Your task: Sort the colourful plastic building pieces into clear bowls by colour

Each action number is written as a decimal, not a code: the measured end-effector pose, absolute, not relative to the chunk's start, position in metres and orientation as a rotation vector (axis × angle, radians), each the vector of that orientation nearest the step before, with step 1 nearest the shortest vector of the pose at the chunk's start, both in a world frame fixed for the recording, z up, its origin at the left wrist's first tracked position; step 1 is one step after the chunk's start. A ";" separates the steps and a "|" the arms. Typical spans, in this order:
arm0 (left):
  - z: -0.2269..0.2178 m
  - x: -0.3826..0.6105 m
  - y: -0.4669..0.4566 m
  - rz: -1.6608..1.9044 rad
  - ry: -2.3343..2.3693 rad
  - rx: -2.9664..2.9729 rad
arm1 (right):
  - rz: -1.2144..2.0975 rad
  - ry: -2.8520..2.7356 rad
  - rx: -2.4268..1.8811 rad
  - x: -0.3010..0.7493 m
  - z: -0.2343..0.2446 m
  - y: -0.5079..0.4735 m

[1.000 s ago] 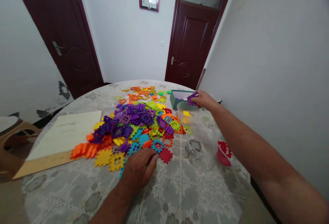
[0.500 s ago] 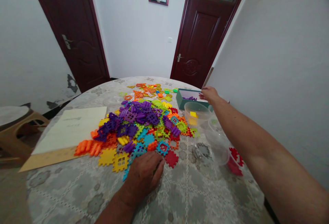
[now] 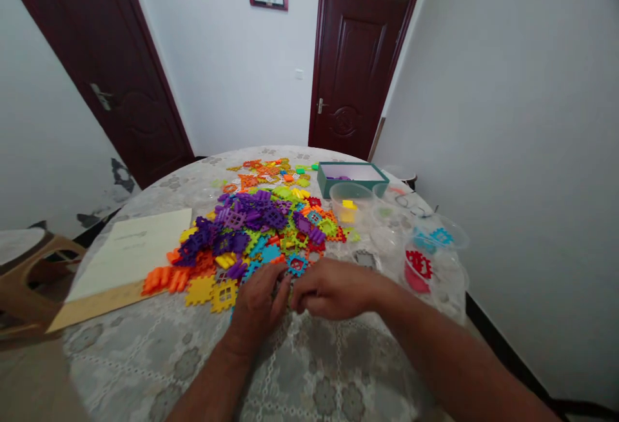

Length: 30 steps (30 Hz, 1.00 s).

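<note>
Both my hands meet at the near edge of a pile of plastic interlocking building pieces (image 3: 261,212). My left hand (image 3: 258,299) rests knuckles up by the pile's front, its fingers curled down and largely hidden. Fingers bent inward, my right hand (image 3: 333,288) sits just beside it; what its fingertips hold, if anything, is too small to make out. Just beyond the hands lies a blue square window piece (image 3: 296,264). Left of my left hand are a yellow window piece (image 3: 224,296) and a solid yellow piece (image 3: 199,290).
A green box (image 3: 353,186) with purple pieces stands at the back right. Clear plastic tubs hold yellow pieces (image 3: 347,210), red pieces (image 3: 417,270) and blue pieces (image 3: 439,237). An open paper sheet (image 3: 130,251) lies left, and a stool (image 3: 36,280) stands beyond the table edge.
My right hand has come back from the green box to the front of the pile, beside my left hand. My left hand stays in about the same place; the view has shifted right.
</note>
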<state>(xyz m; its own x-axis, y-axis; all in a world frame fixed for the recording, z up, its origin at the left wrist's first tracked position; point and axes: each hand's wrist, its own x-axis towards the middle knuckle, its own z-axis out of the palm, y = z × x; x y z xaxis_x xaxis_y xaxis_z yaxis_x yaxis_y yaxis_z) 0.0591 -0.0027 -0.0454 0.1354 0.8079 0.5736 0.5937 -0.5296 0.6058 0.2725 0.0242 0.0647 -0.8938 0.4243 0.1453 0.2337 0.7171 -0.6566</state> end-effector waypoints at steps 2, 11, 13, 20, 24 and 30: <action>-0.041 0.058 -0.003 1.417 1.361 2.039 | 0.826 -2.649 -0.563 0.262 0.037 0.006; 0.000 0.072 0.029 1.089 1.315 2.360 | 0.463 -2.613 -0.509 0.242 -0.051 0.010; 0.007 0.081 0.048 0.877 1.294 2.554 | 0.436 -2.662 -0.379 0.235 -0.060 0.004; 0.007 0.128 0.106 0.435 1.112 2.878 | 0.331 -2.864 -0.156 0.227 -0.058 -0.003; -0.005 0.149 0.124 0.240 1.098 2.990 | 0.450 -2.844 -0.236 0.216 -0.051 0.008; -0.019 0.175 0.137 0.198 1.079 3.041 | 0.505 -2.746 -0.309 0.205 -0.053 0.012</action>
